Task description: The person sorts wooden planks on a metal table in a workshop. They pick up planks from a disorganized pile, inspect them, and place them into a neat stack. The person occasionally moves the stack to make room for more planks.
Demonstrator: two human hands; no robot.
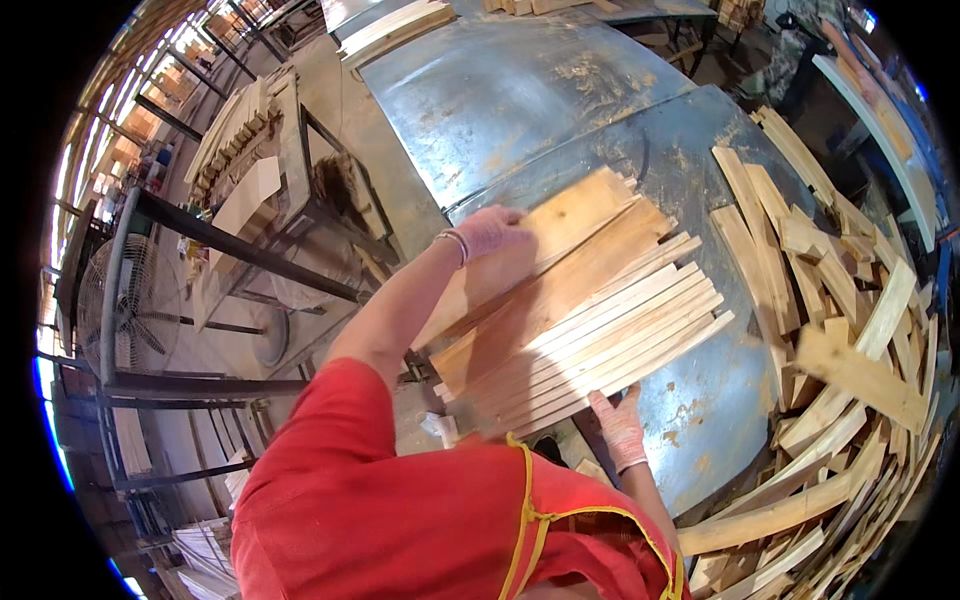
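A row of pale wooden strips (pixel 600 350) lies side by side across the metal table's edge, with two wider, browner boards (pixel 575 280) on the far side. My left hand (pixel 492 234), in a thin pinkish glove, is bent over the outer edge of the farthest wide board (pixel 583 212). Its fingertips are partly hidden. My right hand (pixel 619 425), gloved alike, grips the nearest strip's edge, thumb on the strip side and some fingers out of sight underneath. The row lies between both hands, its left ends overhanging the table and shaded by my arm.
Sawdust marks the blue-grey metal table (pixel 530 100). A large jumbled heap of wooden offcuts (pixel 850 370) covers the right side. At left stand a dark metal frame (pixel 230 225), a caged fan (pixel 130 310) and a bench with stacked wood (pixel 235 130). More boards (pixel 395 30) lie at the far end.
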